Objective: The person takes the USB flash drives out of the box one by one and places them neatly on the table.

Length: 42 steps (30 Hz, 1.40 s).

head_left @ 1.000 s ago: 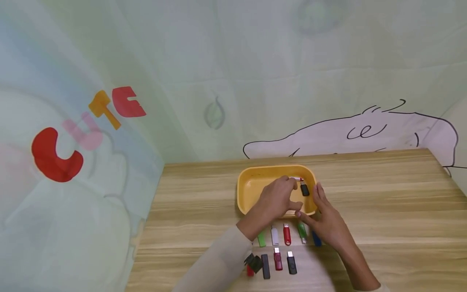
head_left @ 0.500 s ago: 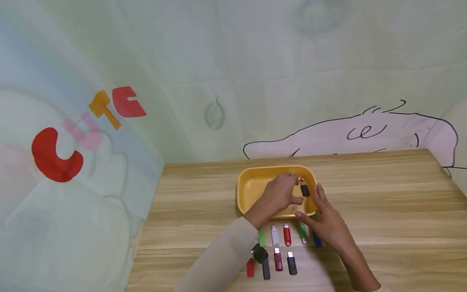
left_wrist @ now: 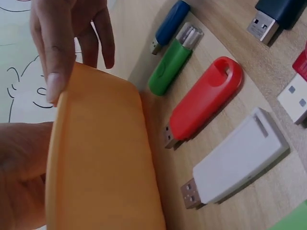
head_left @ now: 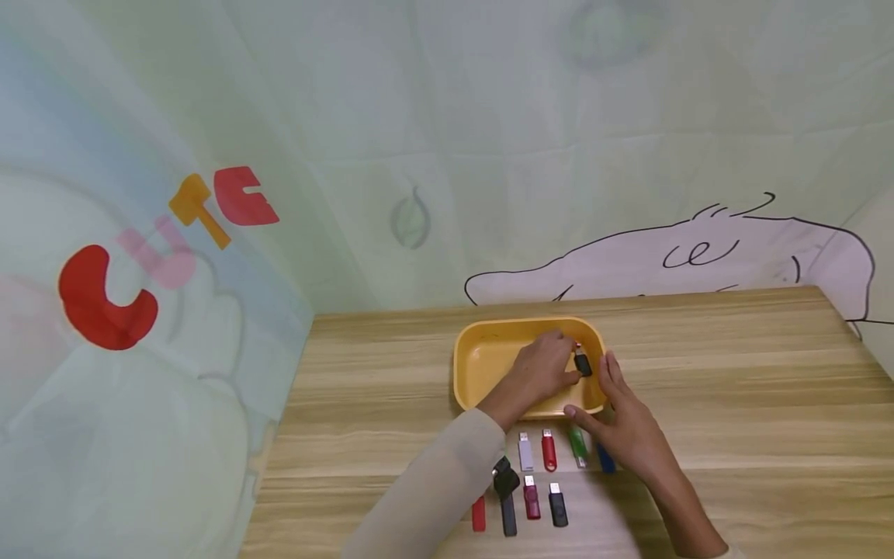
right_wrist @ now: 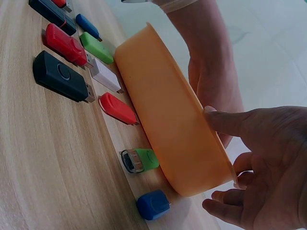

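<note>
My left hand (head_left: 539, 371) reaches down inside the yellow plastic tray (head_left: 475, 365), thumb and fingertips apart. Its fingertips lie over a small red-tipped stick, now mostly hidden; I cannot tell if they touch it. Close to those fingers, a black USB flash drive (head_left: 583, 363) lies on the tray floor. My right hand (head_left: 634, 431) holds the tray's near right corner, thumb on the near rim and fingers against the outer right side. Just in front of the tray are a white USB drive (left_wrist: 242, 155), a red one (left_wrist: 206, 100), a green one (right_wrist: 145, 159) and a blue one (right_wrist: 153, 204).
Nearer me on the wooden table (head_left: 377, 373) lie a dark red USB drive (head_left: 531, 498), a black one (head_left: 558, 506), a dark grey one (head_left: 509, 514) and a bright red one (head_left: 478, 514). A printed cloth (head_left: 391, 155) hangs behind the table.
My left hand has moved a little to the right in the tray, covering the red-and-white stick. Its sleeve now hides the light green USB drive. The right hand has stayed at the tray's corner.
</note>
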Each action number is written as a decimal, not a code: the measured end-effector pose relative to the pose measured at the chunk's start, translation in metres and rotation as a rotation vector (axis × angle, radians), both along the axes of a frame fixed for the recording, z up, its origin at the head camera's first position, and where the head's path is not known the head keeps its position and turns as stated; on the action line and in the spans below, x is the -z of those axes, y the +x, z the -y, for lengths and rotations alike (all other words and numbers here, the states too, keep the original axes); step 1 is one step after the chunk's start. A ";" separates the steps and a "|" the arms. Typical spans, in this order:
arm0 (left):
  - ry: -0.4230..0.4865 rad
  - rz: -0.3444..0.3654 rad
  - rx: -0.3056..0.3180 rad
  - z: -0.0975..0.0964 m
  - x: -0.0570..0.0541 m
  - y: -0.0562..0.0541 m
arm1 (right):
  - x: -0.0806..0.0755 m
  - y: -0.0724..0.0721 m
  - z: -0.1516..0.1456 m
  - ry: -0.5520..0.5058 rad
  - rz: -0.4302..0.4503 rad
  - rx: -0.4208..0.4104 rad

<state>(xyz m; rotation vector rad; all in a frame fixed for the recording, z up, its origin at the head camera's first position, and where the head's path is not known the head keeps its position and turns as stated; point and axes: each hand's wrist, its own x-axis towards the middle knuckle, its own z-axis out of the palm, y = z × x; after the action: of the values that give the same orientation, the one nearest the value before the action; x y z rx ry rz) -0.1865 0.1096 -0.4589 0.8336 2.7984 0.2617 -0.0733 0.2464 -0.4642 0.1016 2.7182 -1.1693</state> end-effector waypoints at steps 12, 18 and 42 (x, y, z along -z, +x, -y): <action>-0.026 0.002 0.006 -0.008 0.008 -0.002 | 0.000 -0.001 0.000 -0.004 -0.004 -0.001; -0.027 -0.021 0.006 -0.009 0.012 -0.005 | 0.000 -0.002 0.001 -0.014 0.005 0.004; -0.025 0.010 -0.007 -0.009 0.018 -0.009 | 0.001 -0.001 -0.001 0.003 0.009 0.011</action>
<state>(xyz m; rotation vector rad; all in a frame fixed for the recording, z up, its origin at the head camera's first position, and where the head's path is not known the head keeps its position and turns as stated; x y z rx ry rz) -0.1954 0.1182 -0.4769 0.8145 2.7896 0.2309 -0.0743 0.2472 -0.4654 0.1214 2.7154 -1.1643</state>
